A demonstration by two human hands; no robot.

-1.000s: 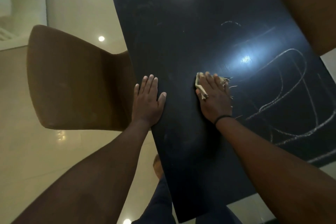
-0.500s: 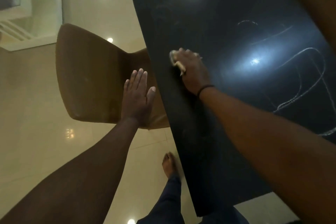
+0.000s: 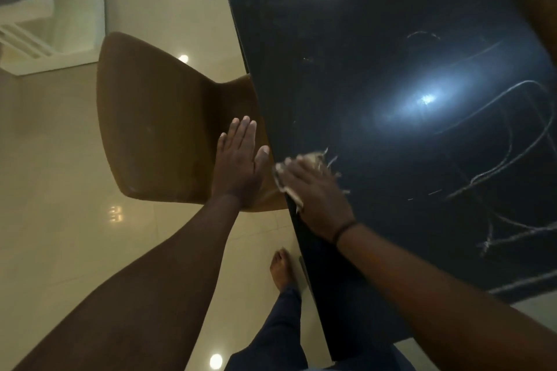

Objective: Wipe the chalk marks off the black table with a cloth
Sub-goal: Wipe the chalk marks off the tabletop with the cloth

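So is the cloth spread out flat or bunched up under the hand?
Bunched up: the cloth is a small wad under the right hand, only frayed edges showing around the fingers.

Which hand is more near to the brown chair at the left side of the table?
Left. The left hand lies open over the brown chair, beside the table edge. The right hand is on the table, pressing the cloth, away from the chair.

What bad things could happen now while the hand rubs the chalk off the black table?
1. The cloth under the right hand sits right at the table edge, so a sideways rub might slide it off.
2. The left hand is off the table, out over the brown chair, so it may not steady the person.
3. The chalk marks lie far to the right, so reaching across might miss some.
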